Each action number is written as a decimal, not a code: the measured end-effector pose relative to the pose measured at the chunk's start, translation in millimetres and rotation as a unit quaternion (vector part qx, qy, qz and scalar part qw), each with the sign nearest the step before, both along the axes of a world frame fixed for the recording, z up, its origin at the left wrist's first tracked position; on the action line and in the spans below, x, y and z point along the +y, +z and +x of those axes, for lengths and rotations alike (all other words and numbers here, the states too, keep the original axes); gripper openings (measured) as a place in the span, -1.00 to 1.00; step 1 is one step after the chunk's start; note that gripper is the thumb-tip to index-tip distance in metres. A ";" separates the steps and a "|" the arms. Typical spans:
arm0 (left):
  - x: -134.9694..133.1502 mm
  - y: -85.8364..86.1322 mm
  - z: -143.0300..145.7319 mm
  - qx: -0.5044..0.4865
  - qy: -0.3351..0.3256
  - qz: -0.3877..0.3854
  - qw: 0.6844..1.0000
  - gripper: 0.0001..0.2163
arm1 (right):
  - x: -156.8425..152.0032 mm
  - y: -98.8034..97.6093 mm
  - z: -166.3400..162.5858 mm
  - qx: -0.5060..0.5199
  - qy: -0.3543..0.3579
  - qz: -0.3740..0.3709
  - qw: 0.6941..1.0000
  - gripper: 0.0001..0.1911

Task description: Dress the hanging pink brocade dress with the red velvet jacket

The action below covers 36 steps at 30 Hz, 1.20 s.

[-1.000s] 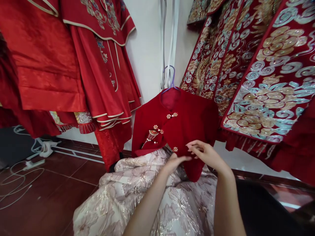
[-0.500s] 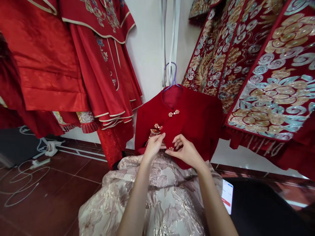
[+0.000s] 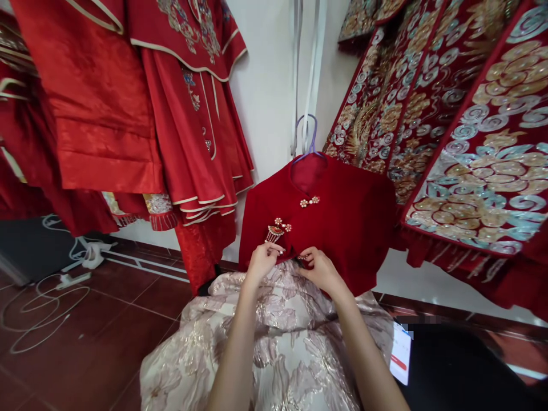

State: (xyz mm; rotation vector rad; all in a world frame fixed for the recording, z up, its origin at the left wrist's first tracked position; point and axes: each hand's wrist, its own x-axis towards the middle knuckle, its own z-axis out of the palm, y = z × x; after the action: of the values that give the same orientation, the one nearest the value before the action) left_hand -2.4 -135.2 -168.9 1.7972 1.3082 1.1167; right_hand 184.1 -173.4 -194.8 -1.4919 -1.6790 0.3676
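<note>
A dark red jacket (image 3: 351,222) hangs on a purple hanger (image 3: 312,140) in front of me. Its upper flower clasp (image 3: 309,201) is fastened across the front. Beside the middle clasp (image 3: 283,225) sits a fan-shaped brooch (image 3: 275,232) with dangling beads. My left hand (image 3: 262,264), fingers closed, pinches the jacket's lower front edge just under the brooch. On the other side of the front opening, my right hand (image 3: 322,271) pinches the opposite edge at a small ornament partly hidden by the fingers. A pale floral skirt (image 3: 295,348) spreads below both hands.
Red garments (image 3: 188,131) hang at the left, and a heavily embroidered robe (image 3: 479,148) at the right. A phone (image 3: 400,354) lies on a black surface (image 3: 466,365) at lower right. A white cable (image 3: 47,308) and a power strip (image 3: 72,279) are on the tiled floor (image 3: 107,331).
My hands have drawn slightly apart at the jacket's lower front. The left hand has moved down from beside the brooch, uncovering it. The whole view has shifted slightly.
</note>
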 end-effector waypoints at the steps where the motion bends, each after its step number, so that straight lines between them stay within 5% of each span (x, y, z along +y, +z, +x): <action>1: -2.1 2.0 -0.8 0.011 -0.009 -0.006 1.000 -0.79 | 3.1 -2.9 0.4 0.007 -0.023 0.015 1.000 -0.60; 4: -6.4 6.3 -1.9 0.025 -0.026 -0.032 0.999 -0.82 | 9.2 -5.2 -1.3 0.027 -0.071 0.059 0.995 -0.61; 8: -7.6 5.4 0.8 -0.061 -0.089 -0.122 0.987 -0.84 | 10.2 0.1 -5.9 0.068 -0.016 0.044 0.997 -0.84; 15: -8.1 3.5 7.4 -0.163 -0.088 -0.183 0.965 -0.89 | 8.1 5.3 -5.5 0.142 -0.004 0.014 0.990 -0.81; 22: -4.3 0.0 9.1 -0.159 -0.067 -0.165 0.971 -0.88 | -2.4 17.1 2.2 0.148 0.061 -0.023 0.987 -0.78; 36: -6.5 -2.8 19.5 -0.031 0.022 -0.049 0.998 -0.90 | 5.5 8.1 -23.0 0.148 0.007 0.038 0.988 -0.83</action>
State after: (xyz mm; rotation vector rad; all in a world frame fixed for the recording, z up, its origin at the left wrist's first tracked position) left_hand 17.1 -141.7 -171.7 1.6580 1.3479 1.1035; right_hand 161.0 -167.8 -186.6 -1.3004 -1.4526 0.5015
